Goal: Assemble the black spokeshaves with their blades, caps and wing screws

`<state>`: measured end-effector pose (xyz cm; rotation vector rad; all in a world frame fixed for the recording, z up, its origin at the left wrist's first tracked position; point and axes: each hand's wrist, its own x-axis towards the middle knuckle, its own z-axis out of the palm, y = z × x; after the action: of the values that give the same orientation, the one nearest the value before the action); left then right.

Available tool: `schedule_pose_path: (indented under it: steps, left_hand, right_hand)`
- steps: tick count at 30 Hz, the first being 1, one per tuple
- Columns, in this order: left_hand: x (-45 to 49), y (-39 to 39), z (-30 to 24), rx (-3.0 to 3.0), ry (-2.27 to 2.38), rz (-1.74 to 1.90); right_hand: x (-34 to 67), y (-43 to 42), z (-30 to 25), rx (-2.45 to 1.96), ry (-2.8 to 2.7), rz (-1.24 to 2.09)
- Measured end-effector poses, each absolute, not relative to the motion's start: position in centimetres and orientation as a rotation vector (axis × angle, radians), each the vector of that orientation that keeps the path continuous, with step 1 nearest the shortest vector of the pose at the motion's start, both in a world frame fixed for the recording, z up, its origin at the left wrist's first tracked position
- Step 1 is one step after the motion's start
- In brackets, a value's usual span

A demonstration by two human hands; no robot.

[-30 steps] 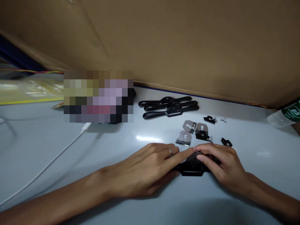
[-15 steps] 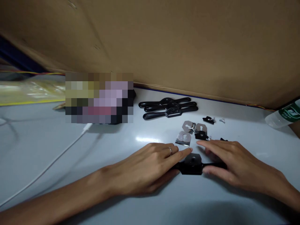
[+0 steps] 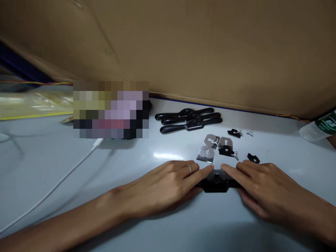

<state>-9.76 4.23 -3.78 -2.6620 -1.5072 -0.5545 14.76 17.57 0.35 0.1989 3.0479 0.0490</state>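
Note:
A black spokeshave (image 3: 215,187) lies on the table in front of me, with a flat metal blade (image 3: 221,174) set on its middle. My left hand (image 3: 172,183) is closed around its left handle, index fingertip at the blade's upper left corner. My right hand (image 3: 262,185) grips the other handle, its index fingertip by the blade's upper right corner. Both handles are mostly hidden under my fingers. Just beyond lie loose metal blades (image 3: 206,153), several small wing screws (image 3: 250,133) and black cap plates, one (image 3: 253,158) near my right knuckles.
Three more black spokeshave bodies (image 3: 194,126) lie stacked close together farther back. A blurred-out pile (image 3: 112,112) and a white cable (image 3: 65,171) are on the left. A bottle with a green label (image 3: 319,127) lies at the right. Cardboard (image 3: 183,45) walls off the back.
My right hand has closed in on the right handle, its index finger now by the blade's corner. The blade sits lower on the spokeshave. A cap plate near my right hand is uncovered.

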Motion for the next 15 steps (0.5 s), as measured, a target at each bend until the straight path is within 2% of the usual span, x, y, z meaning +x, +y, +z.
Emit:
schedule_pose_path:
  steps: [9,15]
  left_hand:
    - [-9.7,4.3,-4.0,-2.624,-1.501,-0.575]
    - [-9.7,4.3,-4.0,-2.633,-1.531,-0.583]
  right_hand:
    - [13.9,17.1,-0.8,0.068,3.143,0.381]
    - [13.7,17.2,-0.9,0.069,3.145,0.358]
